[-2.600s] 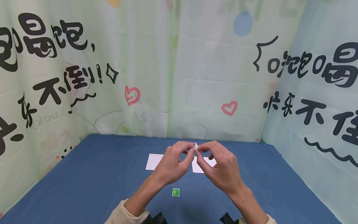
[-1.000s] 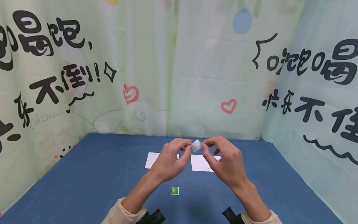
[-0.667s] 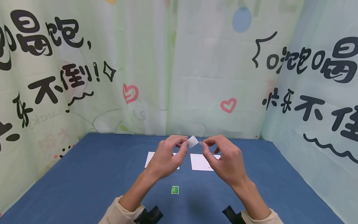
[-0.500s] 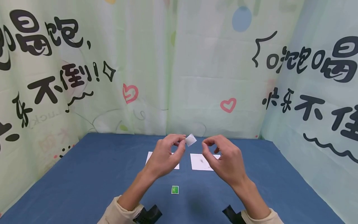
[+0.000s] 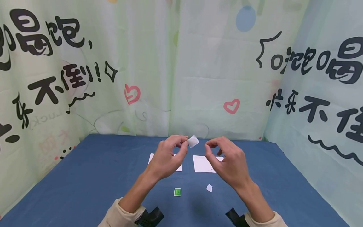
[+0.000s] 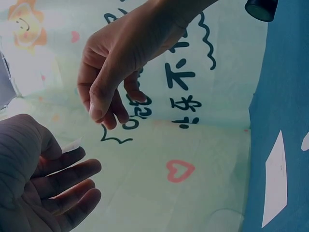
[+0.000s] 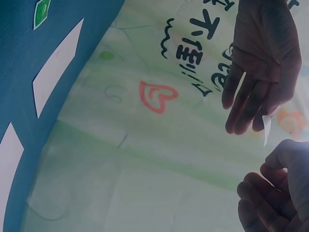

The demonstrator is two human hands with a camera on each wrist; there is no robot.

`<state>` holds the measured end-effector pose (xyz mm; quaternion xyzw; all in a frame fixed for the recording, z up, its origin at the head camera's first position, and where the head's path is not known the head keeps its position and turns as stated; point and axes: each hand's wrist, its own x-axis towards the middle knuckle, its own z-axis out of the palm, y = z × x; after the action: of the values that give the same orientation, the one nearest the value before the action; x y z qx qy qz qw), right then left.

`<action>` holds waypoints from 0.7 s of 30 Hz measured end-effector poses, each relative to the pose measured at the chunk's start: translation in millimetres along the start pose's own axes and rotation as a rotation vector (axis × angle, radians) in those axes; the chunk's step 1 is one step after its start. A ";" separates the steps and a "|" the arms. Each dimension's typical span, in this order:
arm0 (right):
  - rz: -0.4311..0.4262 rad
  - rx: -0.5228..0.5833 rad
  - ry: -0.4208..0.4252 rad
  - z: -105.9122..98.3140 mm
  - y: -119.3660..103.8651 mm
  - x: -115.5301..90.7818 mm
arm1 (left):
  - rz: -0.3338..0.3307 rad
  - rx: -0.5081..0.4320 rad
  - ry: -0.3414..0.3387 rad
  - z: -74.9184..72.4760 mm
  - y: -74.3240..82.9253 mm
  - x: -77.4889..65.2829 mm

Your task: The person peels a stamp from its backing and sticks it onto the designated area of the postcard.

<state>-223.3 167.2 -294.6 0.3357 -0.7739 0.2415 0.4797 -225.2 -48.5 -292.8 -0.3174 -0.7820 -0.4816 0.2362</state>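
My left hand (image 5: 167, 159) is raised over the table and pinches a small white square sticker (image 5: 193, 141) between thumb and index finger. Seen edge-on, the sticker (image 7: 266, 129) is a thin white sliver in the right wrist view. Just to its right my right hand (image 5: 229, 162) hovers with its fingers loosely bent, thumb and index tips near each other, holding nothing. Below it on the blue cloth lies a small white paper scrap (image 5: 209, 188). A green stamp-like sticker with a white border (image 5: 177, 192) lies to the left of the scrap.
Two white cards lie behind the hands: the left card (image 5: 151, 157) is mostly covered by my left hand, the right card (image 5: 200, 164) partly by my right. A printed curtain (image 5: 198, 78) encloses the back and sides of the blue-covered table (image 5: 113, 176).
My hands have drawn apart and the white piece has come apart in two. The sticker stays in my left fingers; my right hand let go of the scrap, which dropped onto the cloth.
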 end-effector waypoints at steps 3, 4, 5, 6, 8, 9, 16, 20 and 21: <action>0.003 -0.005 -0.004 -0.6 -0.9 -0.1 | 0.000 0.001 -0.002 0.2 0.5 0.2; 0.003 -0.007 -0.005 -0.9 -1.2 -0.1 | 0.000 0.000 -0.003 0.3 0.5 0.3; 0.003 -0.009 -0.006 -1.1 -1.6 0.0 | 0.000 0.000 -0.003 0.4 0.5 0.3; 0.003 -0.011 -0.007 -1.2 -1.9 0.0 | 0.000 -0.001 -0.004 0.4 0.6 0.4; 0.002 -0.012 -0.008 -1.3 -2.6 0.2 | 0.002 -0.002 -0.003 0.4 0.6 0.3; 0.000 -0.010 -0.008 -1.2 -3.0 0.3 | 0.003 -0.004 -0.002 0.3 0.5 0.2; -0.009 0.001 -0.010 0.2 -4.7 0.1 | 0.002 -0.017 -0.011 0.9 0.2 -0.3; -0.011 0.003 -0.017 1.1 -5.5 -0.5 | -0.008 -0.025 -0.021 1.6 0.3 -0.5; -0.013 0.004 -0.019 1.2 -5.7 -0.6 | -0.011 -0.026 -0.023 1.8 0.5 -0.5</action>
<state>-219.5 162.8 -295.4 0.3439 -0.7757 0.2368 0.4733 -224.6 -46.9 -293.7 -0.3218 -0.7801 -0.4893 0.2203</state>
